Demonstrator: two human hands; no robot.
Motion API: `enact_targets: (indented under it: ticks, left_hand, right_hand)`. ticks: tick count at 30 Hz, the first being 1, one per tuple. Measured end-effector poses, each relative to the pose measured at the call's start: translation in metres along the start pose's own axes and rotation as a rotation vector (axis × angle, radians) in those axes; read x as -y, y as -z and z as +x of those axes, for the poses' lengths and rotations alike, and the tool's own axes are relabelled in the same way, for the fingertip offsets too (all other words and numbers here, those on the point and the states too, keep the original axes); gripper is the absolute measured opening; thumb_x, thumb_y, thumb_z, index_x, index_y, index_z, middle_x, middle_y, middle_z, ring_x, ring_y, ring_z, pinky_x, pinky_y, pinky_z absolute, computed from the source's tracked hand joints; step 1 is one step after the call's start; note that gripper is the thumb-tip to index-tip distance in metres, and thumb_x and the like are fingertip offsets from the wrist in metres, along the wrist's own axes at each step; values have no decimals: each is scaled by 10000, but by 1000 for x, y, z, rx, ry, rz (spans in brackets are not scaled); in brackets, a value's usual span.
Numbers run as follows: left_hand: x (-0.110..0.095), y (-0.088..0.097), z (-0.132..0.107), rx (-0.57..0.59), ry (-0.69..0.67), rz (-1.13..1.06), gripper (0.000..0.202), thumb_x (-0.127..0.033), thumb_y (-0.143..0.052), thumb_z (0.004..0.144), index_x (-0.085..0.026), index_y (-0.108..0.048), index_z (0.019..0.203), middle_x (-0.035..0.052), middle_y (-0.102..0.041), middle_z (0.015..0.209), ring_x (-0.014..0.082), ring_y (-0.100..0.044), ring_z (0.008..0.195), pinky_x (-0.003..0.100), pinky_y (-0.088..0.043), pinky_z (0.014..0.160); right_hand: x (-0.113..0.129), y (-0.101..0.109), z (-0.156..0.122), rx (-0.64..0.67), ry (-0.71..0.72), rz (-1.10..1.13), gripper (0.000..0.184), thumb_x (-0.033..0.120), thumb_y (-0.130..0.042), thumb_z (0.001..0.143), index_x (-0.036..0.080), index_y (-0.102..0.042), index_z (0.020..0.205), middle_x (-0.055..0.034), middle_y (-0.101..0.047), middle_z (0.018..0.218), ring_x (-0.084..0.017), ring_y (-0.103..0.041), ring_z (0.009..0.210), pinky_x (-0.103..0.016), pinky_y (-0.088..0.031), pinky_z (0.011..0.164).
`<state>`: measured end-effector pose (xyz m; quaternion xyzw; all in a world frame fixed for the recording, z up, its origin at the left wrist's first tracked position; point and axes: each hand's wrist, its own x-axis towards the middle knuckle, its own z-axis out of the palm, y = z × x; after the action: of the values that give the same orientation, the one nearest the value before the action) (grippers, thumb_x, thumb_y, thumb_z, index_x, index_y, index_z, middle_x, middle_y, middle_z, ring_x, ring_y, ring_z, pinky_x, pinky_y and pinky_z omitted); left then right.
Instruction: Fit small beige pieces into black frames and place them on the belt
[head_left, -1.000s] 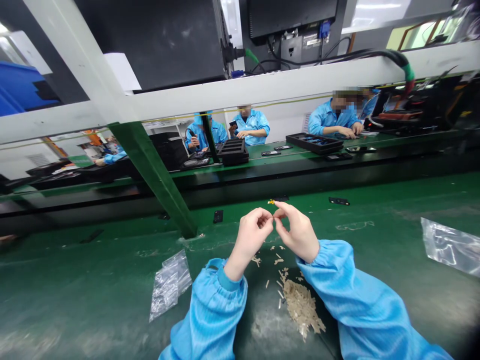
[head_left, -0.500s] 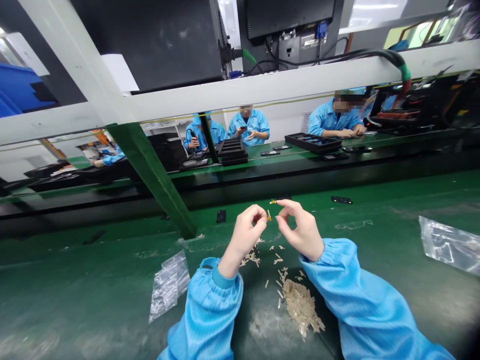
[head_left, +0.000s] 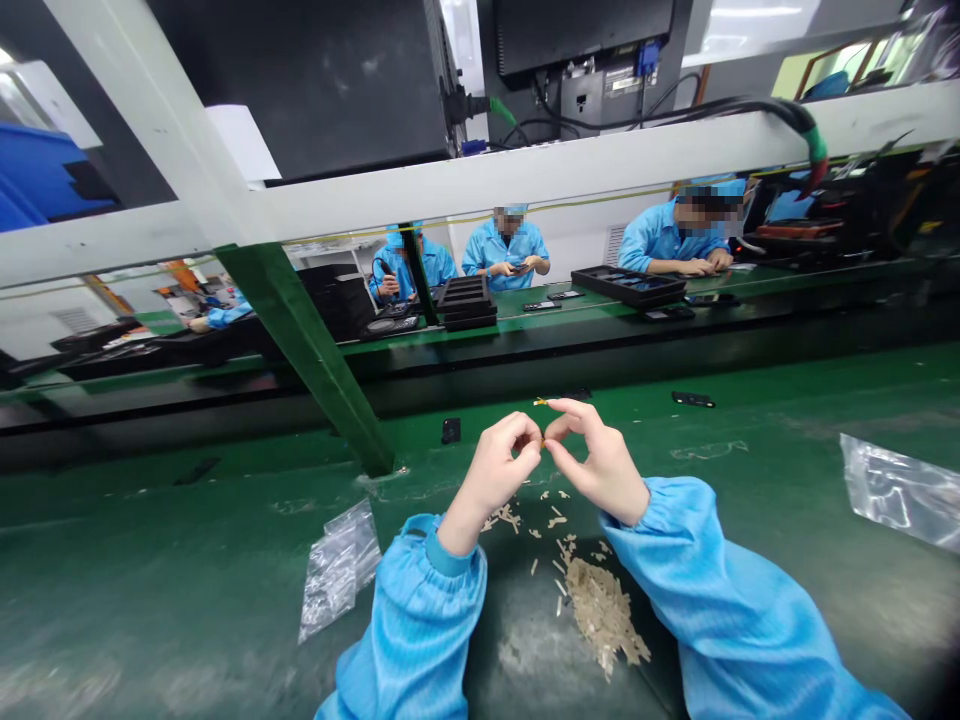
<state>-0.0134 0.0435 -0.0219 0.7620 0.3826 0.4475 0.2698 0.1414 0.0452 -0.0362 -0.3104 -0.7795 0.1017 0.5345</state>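
Note:
My left hand [head_left: 499, 468] and my right hand [head_left: 598, 458] are raised over the green bench, fingertips pinched together around a tiny tan piece [head_left: 542, 438] between them. Both wear blue sleeves. A small yellow piece [head_left: 540, 402] shows just above my right forefinger; whether it lies on the bench or is held, I cannot tell. Below the hands lies a heap of small tan strips [head_left: 600, 612], with several loose ones [head_left: 525, 520] scattered nearer the fingers.
A clear plastic bag [head_left: 337, 570] lies left of my left sleeve, another [head_left: 896, 490] at far right. Small black parts [head_left: 451, 430] [head_left: 693, 400] rest farther back. A green slanted post [head_left: 307, 350] rises left. Across the line, persons in blue sit by black trays [head_left: 628, 285].
My fingertips parted slightly half a second ago, showing the tan piece in the gap, and have closed together again now. The view shifted a little.

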Motion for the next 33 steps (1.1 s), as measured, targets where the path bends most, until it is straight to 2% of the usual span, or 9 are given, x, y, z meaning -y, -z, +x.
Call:
enact_targets:
  ticks: [8,21,29,33]
  left_hand:
    - [3,4,0,-3,25,-39,92,-153,-449,729,-181,-434,642,-30,-430,643,115,-397,614,246,-317,596]
    - [2,2,1,21,19,-4,94,-160,-453,736,-182,-438,646,-29,-440,651,119,-408,624,246,-327,602]
    - [5,5,2,23,54,-72,78,-175,-453,710,-183,-436,634,-30,-431,637,119,-389,615,252,-315,598]
    - [9,8,3,-21,141,-205,58,-194,-465,685,-180,-443,634,-38,-412,611,113,-373,597,250,-305,589]
  right_hand:
    - [0,3,2,-38,-26,36,415,116,-520,811,219,-402,1195,19,-589,726,-141,-614,659,-292,-518,690]
    - [1,2,2,41,-21,40,452,96,-512,804,225,-378,1216,21,-613,725,-143,-626,664,-285,-524,682]
    - [-1,2,2,34,-39,55,462,93,-505,803,223,-381,1229,25,-605,719,-136,-615,661,-288,-512,700]
    - [2,7,3,-27,-34,47,444,104,-501,800,221,-398,1216,38,-577,688,-132,-595,624,-287,-502,681]
